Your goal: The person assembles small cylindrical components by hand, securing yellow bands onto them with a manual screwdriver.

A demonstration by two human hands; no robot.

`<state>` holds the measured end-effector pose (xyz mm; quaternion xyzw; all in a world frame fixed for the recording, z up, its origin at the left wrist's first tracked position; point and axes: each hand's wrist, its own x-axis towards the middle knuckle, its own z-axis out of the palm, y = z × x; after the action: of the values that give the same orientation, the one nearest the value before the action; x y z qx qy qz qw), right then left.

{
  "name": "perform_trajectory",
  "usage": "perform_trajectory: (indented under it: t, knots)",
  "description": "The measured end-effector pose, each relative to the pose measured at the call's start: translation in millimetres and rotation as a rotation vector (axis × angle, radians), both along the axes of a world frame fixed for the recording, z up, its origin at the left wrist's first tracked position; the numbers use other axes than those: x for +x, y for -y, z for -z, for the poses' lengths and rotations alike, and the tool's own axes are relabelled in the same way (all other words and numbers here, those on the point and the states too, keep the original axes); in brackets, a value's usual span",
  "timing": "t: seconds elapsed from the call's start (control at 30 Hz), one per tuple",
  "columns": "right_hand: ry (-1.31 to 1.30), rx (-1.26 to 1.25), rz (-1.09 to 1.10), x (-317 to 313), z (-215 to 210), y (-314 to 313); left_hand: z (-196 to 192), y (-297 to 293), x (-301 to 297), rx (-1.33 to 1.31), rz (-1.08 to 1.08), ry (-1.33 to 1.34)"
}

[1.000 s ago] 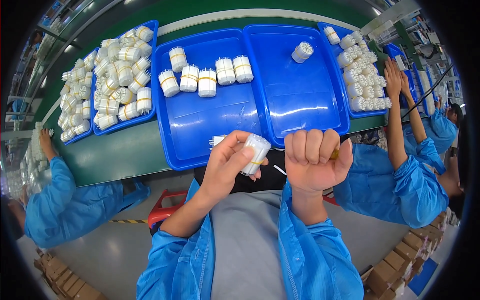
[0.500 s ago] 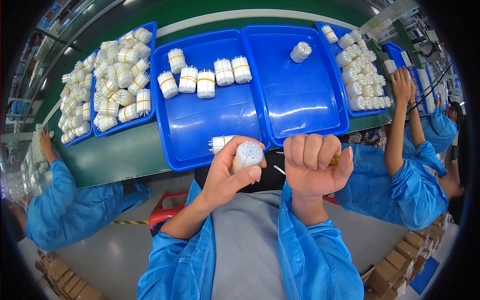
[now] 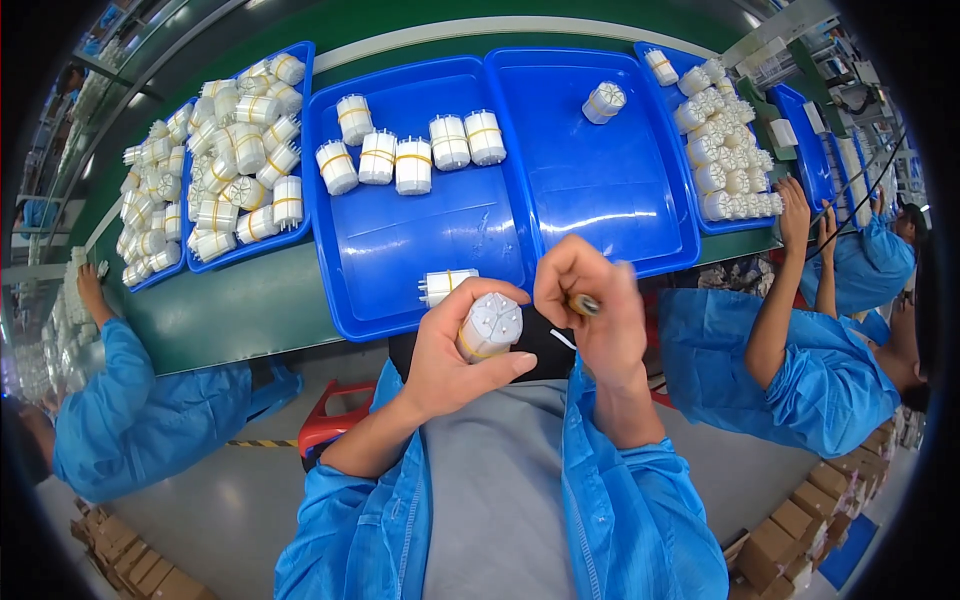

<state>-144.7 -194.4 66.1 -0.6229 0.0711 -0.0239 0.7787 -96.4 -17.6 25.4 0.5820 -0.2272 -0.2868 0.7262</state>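
"As I watch, where's the white cylinder?"

"At the blue tray's near edge, in my loosely curled left hand; my right hand, off the tray's near-right corner, curls round a yellowish object. Likely positioning; next needs steadiness."

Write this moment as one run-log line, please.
left hand: holds white cylinder; right hand: grips yellowish object; blue tray: banded cylinders inside

Observed yellow-banded white cylinder just below frame centre, with segmented, pinned end tilted up. Noted small yellowish object to its right, mostly hidden.
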Motion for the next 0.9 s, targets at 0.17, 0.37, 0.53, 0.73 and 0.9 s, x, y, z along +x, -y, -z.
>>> perform_trajectory:
  t: [0.17,0.37,0.53,0.73,0.9]
  knots:
    - [0.185,-0.517,-0.074,4.6,-1.1,6.7,-5.5,0.6,4.1,0.113,-0.118,0.277]
    - [0.281,-0.832,-0.119,7.3,-10.2,7.1,-6.0,-1.7,8.2,0.189,-0.190,0.470]
    - [0.355,-0.897,-0.110,8.9,-8.4,6.4,-3.2,-1.6,9.6,0.214,-0.164,0.467]
    - [0.347,-1.019,-0.165,9.9,-7.0,4.9,3.6,-4.8,13.2,0.248,-0.152,0.525]
    - [0.377,-1.147,-0.203,15.2,-10.0,3.0,11.9,-6.2,14.0,0.293,-0.132,0.476]
